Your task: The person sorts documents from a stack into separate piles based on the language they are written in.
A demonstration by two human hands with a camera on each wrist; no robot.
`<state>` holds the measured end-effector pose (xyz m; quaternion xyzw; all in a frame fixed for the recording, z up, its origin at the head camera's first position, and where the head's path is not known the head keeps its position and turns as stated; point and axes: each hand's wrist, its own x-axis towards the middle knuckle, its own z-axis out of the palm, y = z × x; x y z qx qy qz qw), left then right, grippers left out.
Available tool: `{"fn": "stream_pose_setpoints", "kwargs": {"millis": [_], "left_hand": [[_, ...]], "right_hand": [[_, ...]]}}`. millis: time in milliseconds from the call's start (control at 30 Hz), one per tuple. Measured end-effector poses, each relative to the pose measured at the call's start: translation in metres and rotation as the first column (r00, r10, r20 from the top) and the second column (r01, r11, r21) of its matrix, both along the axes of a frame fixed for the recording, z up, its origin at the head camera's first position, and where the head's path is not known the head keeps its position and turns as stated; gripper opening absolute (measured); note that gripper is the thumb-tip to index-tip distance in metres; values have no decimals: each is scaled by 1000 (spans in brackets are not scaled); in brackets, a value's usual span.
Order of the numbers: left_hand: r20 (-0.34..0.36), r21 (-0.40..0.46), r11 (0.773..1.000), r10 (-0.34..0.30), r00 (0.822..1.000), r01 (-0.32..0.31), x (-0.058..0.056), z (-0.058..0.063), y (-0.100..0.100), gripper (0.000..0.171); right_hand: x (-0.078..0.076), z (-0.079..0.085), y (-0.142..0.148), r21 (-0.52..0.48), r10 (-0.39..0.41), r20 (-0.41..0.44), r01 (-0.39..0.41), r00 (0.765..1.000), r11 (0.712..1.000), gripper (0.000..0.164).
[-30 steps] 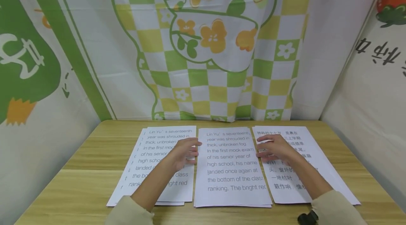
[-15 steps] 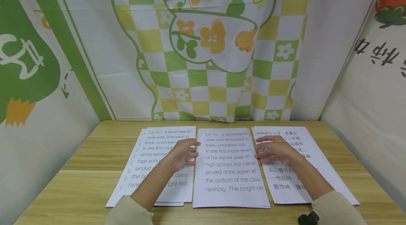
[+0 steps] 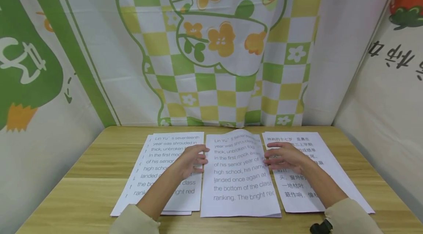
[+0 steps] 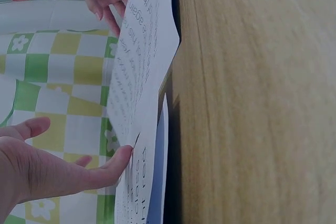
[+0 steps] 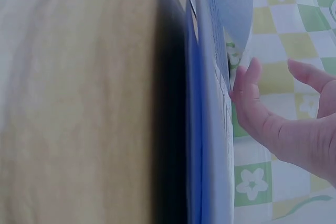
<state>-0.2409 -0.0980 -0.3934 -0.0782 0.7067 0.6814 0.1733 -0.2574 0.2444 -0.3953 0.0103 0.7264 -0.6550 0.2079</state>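
Three piles of printed paper sheets lie side by side. In the head view, the middle paper stack [image 3: 241, 177] has its top bowed upward at the far right corner. My left hand [image 3: 191, 161] is at its left edge, over the left paper stack [image 3: 181, 201]; fingers loosely spread, a lower finger touching the paper in the left wrist view. My right hand [image 3: 286, 157] is at the middle stack's right edge, above the right paper stack [image 3: 333, 186] with Chinese print. Its fingertips [image 5: 253, 69] meet the lifted sheet side. Neither thumb pinches the paper.
The wooden table [image 3: 79, 175] carries all the paper. Behind it hangs a checked green and yellow curtain [image 3: 208, 94]. White printed panels [image 3: 380, 116] stand at both sides. A black band [image 3: 321, 226] is at the right sleeve.
The middle stack has shifted slightly left, and its top sheet has since bowed up at the far right. My right fingers have edged left; the left hand stays nearly still.
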Motion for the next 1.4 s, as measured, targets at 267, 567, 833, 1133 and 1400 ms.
{"fn": "stream_pose_setpoints", "kwargs": {"millis": [267,567,833,1133,1400], "left_hand": [[-3,-3,1000,-14,1000,14,1,0,2,55],[-1,-23,999,-25,1000,24,-1,2,5,54],[-37,-23,999,-25,999,24,-9,3,8,55],[-35,-38,999,4,999,-6,-14,5,9,54],[-58,-46,999,25,998,-27,-16,2,8,65]], "right_hand": [[-3,-3,-1,-6,22,-2,-22,1000,1000,67],[-1,-5,-8,106,-8,-91,18,996,994,65],[0,-4,-10,84,-40,-128,51,991,995,55],[1,-4,-19,122,-66,-108,79,992,989,57],[0,-6,-13,171,-26,-161,54,987,984,60]]}}
